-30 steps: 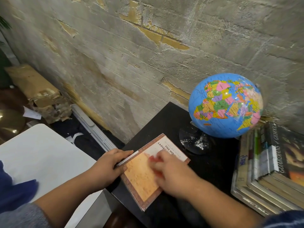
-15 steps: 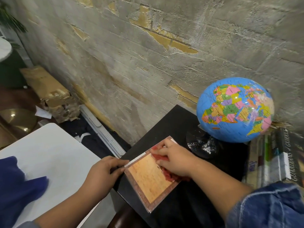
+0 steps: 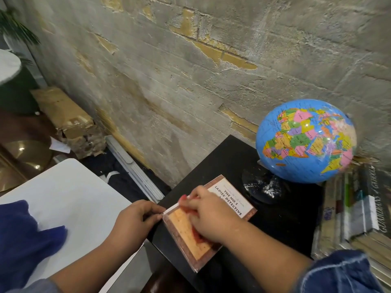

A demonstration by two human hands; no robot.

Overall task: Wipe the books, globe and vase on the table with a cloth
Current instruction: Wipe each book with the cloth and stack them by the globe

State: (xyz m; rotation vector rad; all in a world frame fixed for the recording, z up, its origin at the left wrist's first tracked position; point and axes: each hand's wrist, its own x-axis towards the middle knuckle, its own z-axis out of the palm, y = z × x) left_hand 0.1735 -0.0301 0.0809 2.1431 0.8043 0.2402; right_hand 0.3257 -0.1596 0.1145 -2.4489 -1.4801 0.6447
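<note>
A thin orange-brown book (image 3: 232,203) lies flat on the black table (image 3: 220,163). My right hand (image 3: 208,216) presses a red cloth (image 3: 197,238) onto the book's cover; most of the cloth is hidden under the hand. My left hand (image 3: 135,220) pinches the book's near left corner. A blue globe (image 3: 305,140) on a black stand sits behind the book. At the right, a stack of books (image 3: 359,210) lies on the table. No vase is in view.
A rough brick wall stands right behind the table. A white table (image 3: 69,197) with a dark blue fabric (image 3: 25,240) on it is at the left. A cardboard box (image 3: 63,115) lies on the floor by the wall.
My right hand slid with the cloth along the cover to the far end, then back toward the left corner, uncovering the title. My left hand stays on the corner.
</note>
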